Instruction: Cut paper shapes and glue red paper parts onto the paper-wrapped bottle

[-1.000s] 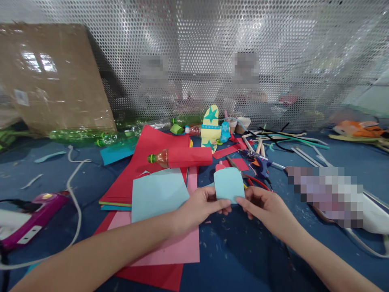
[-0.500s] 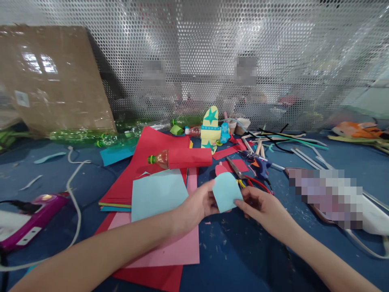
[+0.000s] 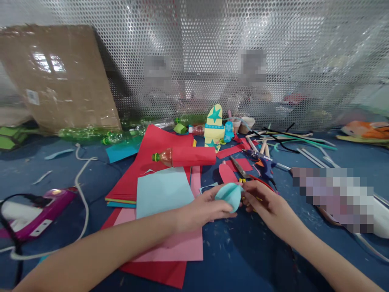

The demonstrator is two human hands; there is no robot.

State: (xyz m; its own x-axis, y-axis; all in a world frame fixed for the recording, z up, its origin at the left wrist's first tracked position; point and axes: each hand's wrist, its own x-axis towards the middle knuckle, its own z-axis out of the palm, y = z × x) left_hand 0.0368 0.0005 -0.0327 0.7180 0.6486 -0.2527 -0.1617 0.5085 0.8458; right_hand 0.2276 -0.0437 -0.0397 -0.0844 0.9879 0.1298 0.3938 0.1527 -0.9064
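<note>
**While a red-wrapped bottle [image 3: 193, 157] is lying behind, a small light-blue paper [image 3: 228, 194] is curving in the left hand [image 3: 209, 209]**

As the bottle is resting on its side with its green cap pointing left, the small paper is sitting nearer the person and right of it, its surface bowing into a fold. The left hand's fingers are clamping the paper, with the thumb lying across its front. The right hand [image 3: 258, 196] is curling its fingers at the paper's right edge; I cannot tell whether they are pinching it.

Under the bottle, red sheets [image 3: 164, 138] are lying stacked. In front of it, a larger light-blue sheet [image 3: 164, 188] is overlapping a pink sheet [image 3: 179, 251]. To the bottle's right, scissors [image 3: 240, 166] are lying beside a rounded pink-red piece [image 3: 227, 173], and a blue glue gun [image 3: 267, 167] is lying farther right. Just beyond the bottle's right end, a yellow piece [image 3: 212, 133] is showing 2 teal stars. Well left of the bottle and nearer the person, a magenta power strip [image 3: 60, 200] is lying.
</note>
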